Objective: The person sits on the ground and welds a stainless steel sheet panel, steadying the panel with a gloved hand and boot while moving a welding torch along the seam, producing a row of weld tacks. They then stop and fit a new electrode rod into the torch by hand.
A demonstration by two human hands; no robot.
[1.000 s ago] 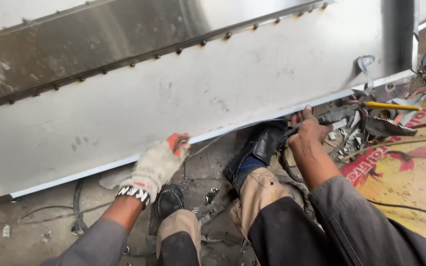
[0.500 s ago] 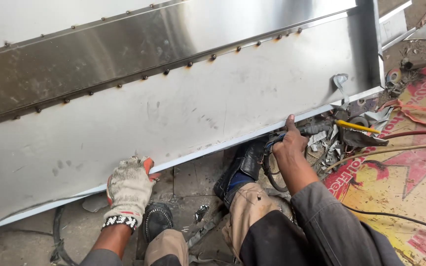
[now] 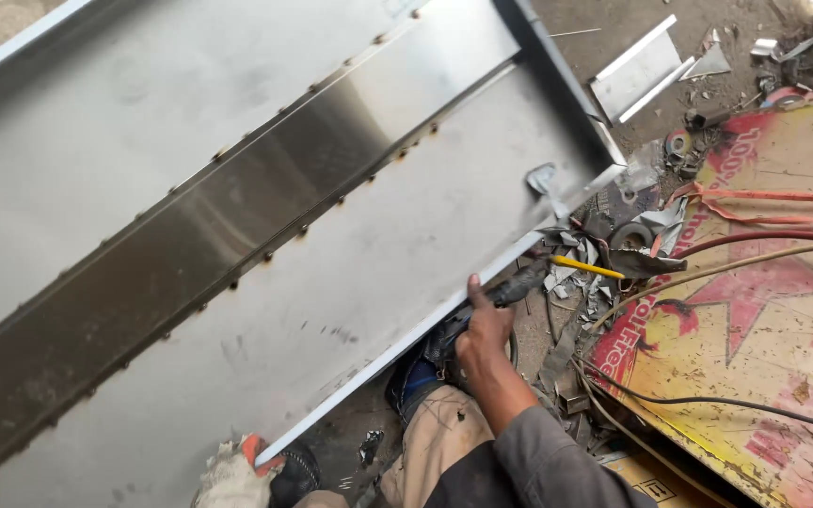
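Head: panel edge (image 3: 406,343) against right hand (image 3: 484,331).

Head camera, looking steeply down over the person's own knees onto the floor.

One view only, worn on the head and tilted so the scene runs on a diagonal: the metal panel (image 3: 265,235) fills the frame up and left of the right hand (image 3: 484,334), whose grip sits just below centre on the panel's near edge. The gloved left hand (image 3: 232,480) is cut by the bottom border, left of and below that grip. The camera stands close, with the grey sleeve (image 3: 557,466) rising from the bottom edge. Right of the grip lie the printed board (image 3: 764,339) and cables (image 3: 755,249), reaching the right border.
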